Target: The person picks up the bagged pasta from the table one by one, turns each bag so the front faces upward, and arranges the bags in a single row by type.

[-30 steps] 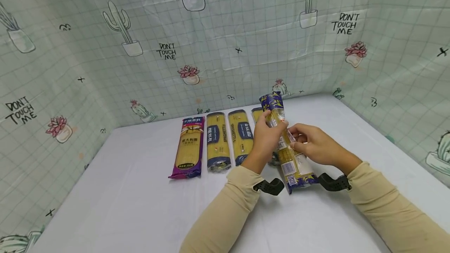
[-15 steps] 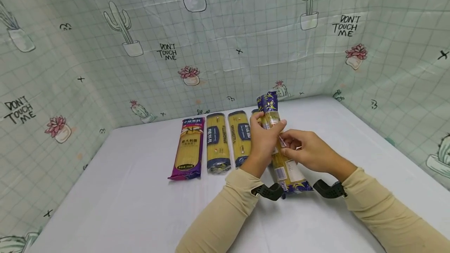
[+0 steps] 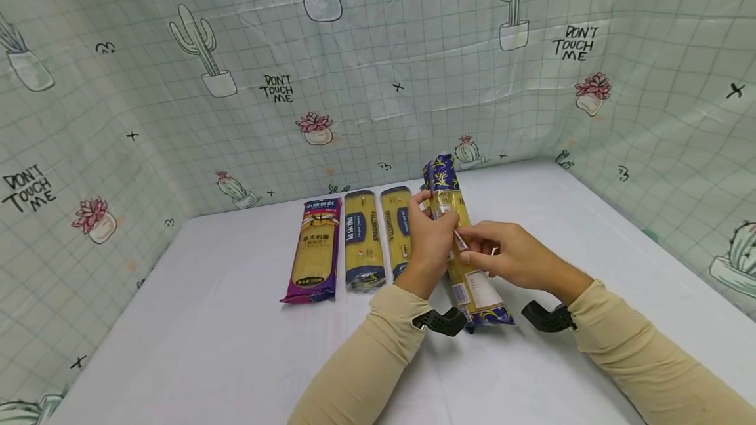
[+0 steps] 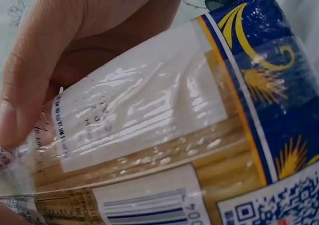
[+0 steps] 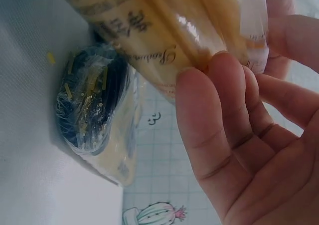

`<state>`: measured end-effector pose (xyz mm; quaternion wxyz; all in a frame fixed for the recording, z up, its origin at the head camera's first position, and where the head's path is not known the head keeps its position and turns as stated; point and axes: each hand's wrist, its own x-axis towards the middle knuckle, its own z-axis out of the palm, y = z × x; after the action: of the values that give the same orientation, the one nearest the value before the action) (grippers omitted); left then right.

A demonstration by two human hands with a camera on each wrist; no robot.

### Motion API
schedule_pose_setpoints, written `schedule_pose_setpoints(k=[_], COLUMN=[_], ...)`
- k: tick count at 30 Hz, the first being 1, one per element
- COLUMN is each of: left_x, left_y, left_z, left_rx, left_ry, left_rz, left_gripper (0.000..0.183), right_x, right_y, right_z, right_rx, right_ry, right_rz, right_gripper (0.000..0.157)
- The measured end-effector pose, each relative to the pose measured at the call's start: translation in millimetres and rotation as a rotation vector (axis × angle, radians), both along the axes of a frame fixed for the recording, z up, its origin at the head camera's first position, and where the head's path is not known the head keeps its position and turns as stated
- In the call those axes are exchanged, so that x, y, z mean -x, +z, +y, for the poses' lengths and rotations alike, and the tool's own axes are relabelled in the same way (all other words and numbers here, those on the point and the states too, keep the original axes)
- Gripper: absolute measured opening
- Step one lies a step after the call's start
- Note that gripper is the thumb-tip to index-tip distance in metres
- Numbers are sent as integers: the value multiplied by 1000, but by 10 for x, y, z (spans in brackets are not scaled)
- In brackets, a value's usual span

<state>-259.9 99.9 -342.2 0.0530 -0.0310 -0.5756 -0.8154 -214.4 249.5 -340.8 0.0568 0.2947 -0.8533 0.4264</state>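
My left hand [image 3: 433, 241] grips a blue-and-gold bag of spaghetti [image 3: 477, 292] around its upper middle. The bag is tilted, its far end raised above the table and leaning left. From the right, my right hand [image 3: 512, 254] pinches a small pale-and-red strip [image 3: 461, 240] at the bag's middle between thumb and fingers. Close up, the left wrist view has the bag's white label [image 4: 144, 100], barcode and wheat-patterned blue end. Fingers around the clear wrapper [image 5: 194, 25] show in the right wrist view.
A purple pasta pack [image 3: 315, 248] and two blue-and-yellow spaghetti packs [image 3: 364, 241], [image 3: 396, 231] lie in a row to the left. Another pack, mostly hidden behind the bag, shows its dark wrapped end [image 5: 92, 100]. A patterned curtain [image 3: 366, 84] closes off the back and sides.
Both hands have shifted slightly left with the bag. The bag has turned so more of its yellow side and less of its barcode shows, and it covers more of the row.
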Motion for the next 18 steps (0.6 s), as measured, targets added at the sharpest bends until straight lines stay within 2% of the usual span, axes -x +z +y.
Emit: schedule_pose_setpoints(k=[8, 18], left_x=[44, 99], left_y=[26, 107], left_z=[-51, -161], left_rx=[-28, -124], left_ry=[18, -32], left_rz=[-47, -94], left_gripper=[54, 59], right_x=[9, 28], right_y=[15, -51], right_z=[47, -4], right_rx=[-1, 197], right_ry=[-43, -75], right_rz=[-47, -125], right_gripper=[33, 24])
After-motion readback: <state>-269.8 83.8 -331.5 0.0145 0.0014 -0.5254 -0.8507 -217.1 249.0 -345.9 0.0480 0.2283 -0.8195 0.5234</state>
